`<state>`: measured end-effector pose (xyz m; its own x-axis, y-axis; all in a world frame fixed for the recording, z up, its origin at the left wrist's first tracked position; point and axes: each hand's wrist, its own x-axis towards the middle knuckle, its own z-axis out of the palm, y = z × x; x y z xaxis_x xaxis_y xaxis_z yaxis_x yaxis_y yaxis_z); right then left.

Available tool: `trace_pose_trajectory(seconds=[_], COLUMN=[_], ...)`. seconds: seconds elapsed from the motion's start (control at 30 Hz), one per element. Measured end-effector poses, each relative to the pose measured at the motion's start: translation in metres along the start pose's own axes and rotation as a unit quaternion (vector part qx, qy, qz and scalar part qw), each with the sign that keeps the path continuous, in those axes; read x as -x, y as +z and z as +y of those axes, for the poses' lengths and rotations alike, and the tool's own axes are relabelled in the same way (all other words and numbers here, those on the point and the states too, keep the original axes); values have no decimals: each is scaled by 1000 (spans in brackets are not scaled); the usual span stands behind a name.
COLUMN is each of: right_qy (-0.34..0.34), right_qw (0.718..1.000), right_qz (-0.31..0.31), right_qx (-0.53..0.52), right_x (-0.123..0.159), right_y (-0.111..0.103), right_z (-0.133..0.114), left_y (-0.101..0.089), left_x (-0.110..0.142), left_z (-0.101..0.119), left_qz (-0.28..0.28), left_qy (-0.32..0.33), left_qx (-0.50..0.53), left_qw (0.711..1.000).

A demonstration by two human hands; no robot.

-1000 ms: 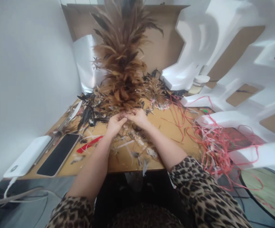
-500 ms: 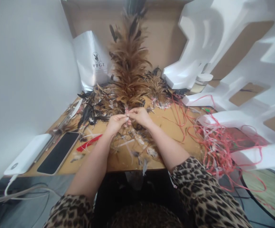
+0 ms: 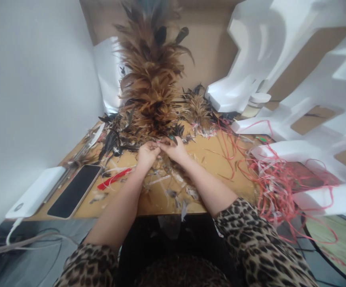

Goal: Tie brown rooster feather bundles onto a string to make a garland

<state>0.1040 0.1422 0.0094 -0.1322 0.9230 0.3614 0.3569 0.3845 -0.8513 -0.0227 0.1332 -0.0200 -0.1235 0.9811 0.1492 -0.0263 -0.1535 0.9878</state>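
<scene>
A tall plume of brown and black feathers (image 3: 153, 87) rises from between my hands at the middle of the table. My left hand (image 3: 147, 154) is closed at the plume's base, its thumb and fingers pinched together. Beside it my right hand (image 3: 174, 150) pinches at the same base, the fingertips of both hands nearly meeting. What exactly lies between the fingertips is too small to see. Loose dark feathers (image 3: 111, 139) lie left of the hands, and a smaller feather bunch (image 3: 197, 107) lies behind them to the right.
A black-screened phone (image 3: 75, 191) and a white power bank (image 3: 37, 192) lie at the left edge. A red strip (image 3: 114, 178) is near my left forearm. Tangled pink string (image 3: 276, 187) spreads at right among white foam pieces (image 3: 274, 150). A lidded jar (image 3: 255, 104) stands behind.
The feather plume has tilted leftward and now covers more of the silver bag behind it. Both hands stay close together at its base, with the fingers slightly shifted.
</scene>
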Motion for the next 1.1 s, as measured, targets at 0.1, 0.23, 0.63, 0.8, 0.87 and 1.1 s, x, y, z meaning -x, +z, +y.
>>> trace_pose_trajectory(seconds=[0.1,0.23,0.63,0.8,0.87,1.1], right_qy=[22,49,75,21,10,23], right_qw=[992,963,989,999,999,1000], right_qz=[-71,-127,-59,3,7,4], right_qx=[-106,-230,-113,31,51,8], right_x=[0,0,-1,0,0,1], right_y=[-7,-16,-9,-2,0,-3], right_z=[0,1,2,1,0,-4], left_y=[-3,-10,-3,-1,-2,-3], left_x=[2,4,1,1,-1,-1], left_z=[6,9,-1,-3,-4,1], left_qz=[-95,-221,-72,-19,0,-55], left_qy=[-4,-31,-17,31,57,47], left_qx=[30,76,42,-6,-27,-17], left_qw=[995,972,996,999,998,997])
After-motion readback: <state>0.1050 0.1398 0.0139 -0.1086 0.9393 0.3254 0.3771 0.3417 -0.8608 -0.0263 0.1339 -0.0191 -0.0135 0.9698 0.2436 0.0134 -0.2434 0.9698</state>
